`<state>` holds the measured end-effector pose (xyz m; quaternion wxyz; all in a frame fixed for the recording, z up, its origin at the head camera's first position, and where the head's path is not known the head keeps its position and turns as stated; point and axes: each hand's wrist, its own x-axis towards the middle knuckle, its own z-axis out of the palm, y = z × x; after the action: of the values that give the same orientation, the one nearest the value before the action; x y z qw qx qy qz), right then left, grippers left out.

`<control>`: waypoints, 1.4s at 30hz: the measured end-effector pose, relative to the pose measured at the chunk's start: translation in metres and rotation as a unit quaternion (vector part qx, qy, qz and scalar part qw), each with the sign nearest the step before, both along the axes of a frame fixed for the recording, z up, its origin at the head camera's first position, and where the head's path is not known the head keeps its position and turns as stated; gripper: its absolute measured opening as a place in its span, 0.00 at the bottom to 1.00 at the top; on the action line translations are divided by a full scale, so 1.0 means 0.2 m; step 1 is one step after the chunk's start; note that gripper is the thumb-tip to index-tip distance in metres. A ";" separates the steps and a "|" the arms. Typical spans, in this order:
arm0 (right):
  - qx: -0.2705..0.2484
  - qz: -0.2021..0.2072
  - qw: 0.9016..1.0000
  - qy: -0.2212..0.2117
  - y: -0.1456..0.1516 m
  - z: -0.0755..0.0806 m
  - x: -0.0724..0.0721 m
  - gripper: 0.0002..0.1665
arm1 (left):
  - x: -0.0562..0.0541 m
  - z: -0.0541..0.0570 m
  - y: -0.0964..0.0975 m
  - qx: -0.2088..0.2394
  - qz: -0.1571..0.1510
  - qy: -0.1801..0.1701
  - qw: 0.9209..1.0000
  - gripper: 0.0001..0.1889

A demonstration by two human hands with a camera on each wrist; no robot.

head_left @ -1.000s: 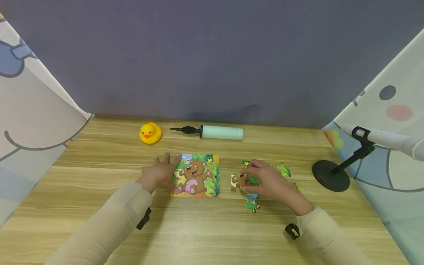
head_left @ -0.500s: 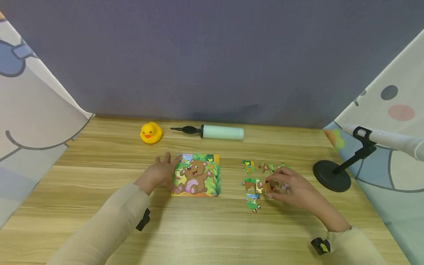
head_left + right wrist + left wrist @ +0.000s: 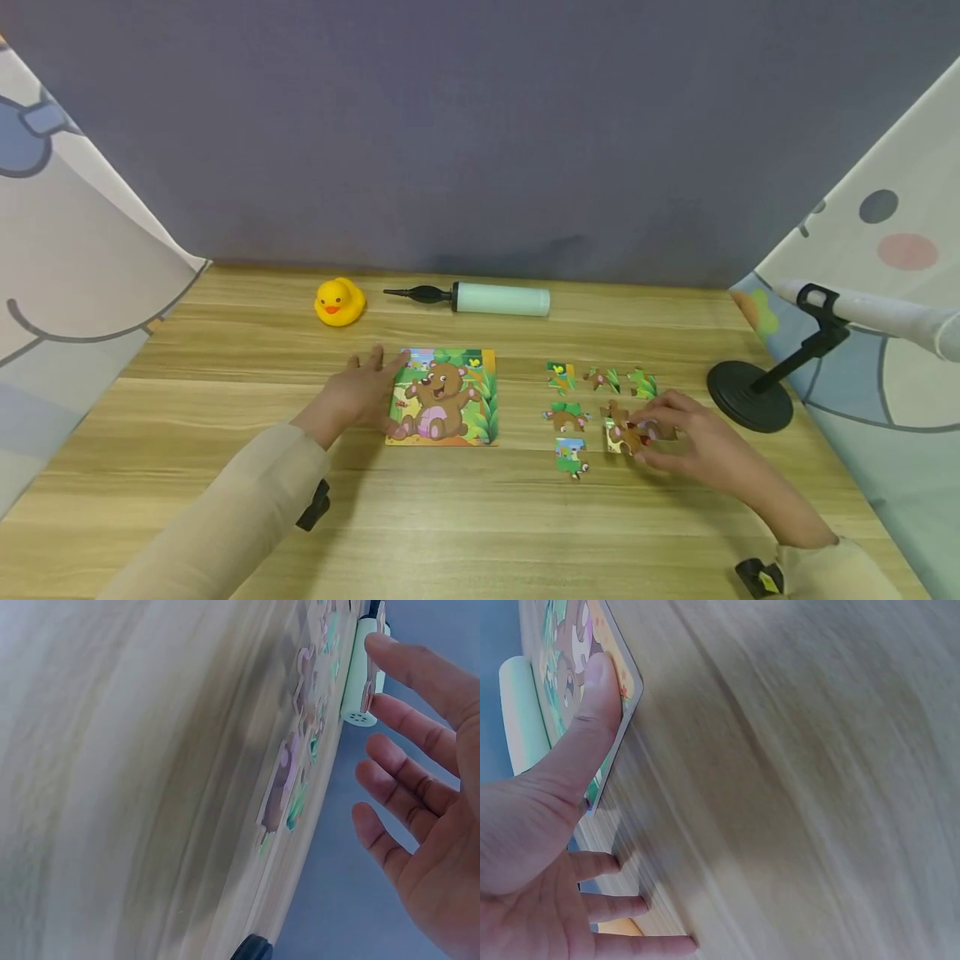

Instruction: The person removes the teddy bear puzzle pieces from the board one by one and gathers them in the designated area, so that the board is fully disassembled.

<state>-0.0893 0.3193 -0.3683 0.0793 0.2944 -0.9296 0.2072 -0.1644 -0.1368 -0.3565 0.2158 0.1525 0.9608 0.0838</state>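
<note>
A square bear-picture puzzle board (image 3: 444, 400) lies flat on the wooden table. At its left edge rests my left hand (image 3: 356, 397), fingers spread; in the left wrist view the thumb (image 3: 600, 694) presses on the board's corner. My right hand (image 3: 697, 442) pinches a brown-and-cream puzzle piece (image 3: 621, 435) between thumb and index finger. The right wrist view shows that piece edge-on, raised over the table, with the other fingers extended. Several loose pieces lie in rough rows right of the board, among them a green-topped one (image 3: 567, 417) and a blue-green one (image 3: 572, 457).
A yellow rubber duck (image 3: 340, 302) sits behind the board on the left. Beside it lies a pale green hand pump (image 3: 501, 299) with a black nozzle. At the far right stands a black round-based stand (image 3: 750, 397) holding a white tube. A grey panel (image 3: 480, 133) closes off the back.
My right hand has carried the pinched puzzle piece rightward across the loose pieces, uncovering those on the left and at the back. The left hand stays on the board.
</note>
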 end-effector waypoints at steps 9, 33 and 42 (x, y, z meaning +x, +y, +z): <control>0.013 0.009 1.000 0.007 0.03 -0.02 0.01 0.27 | 0.01 0.01 -0.01 0.008 0.002 -0.002 1.000 0.65; 0.064 -0.001 0.991 -0.117 0.00 -0.06 0.06 0.23 | 0.01 0.02 0.01 0.009 0.008 -0.008 1.000 0.65; 0.057 0.003 0.992 -0.115 0.00 -0.06 0.06 0.24 | 0.02 0.02 0.01 0.009 0.008 -0.008 1.000 0.65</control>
<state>-0.0766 0.3199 -0.3793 -0.0454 0.2755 -0.9419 0.1869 -0.1608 -0.1341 -0.3526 0.2217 0.1458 0.9594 0.0960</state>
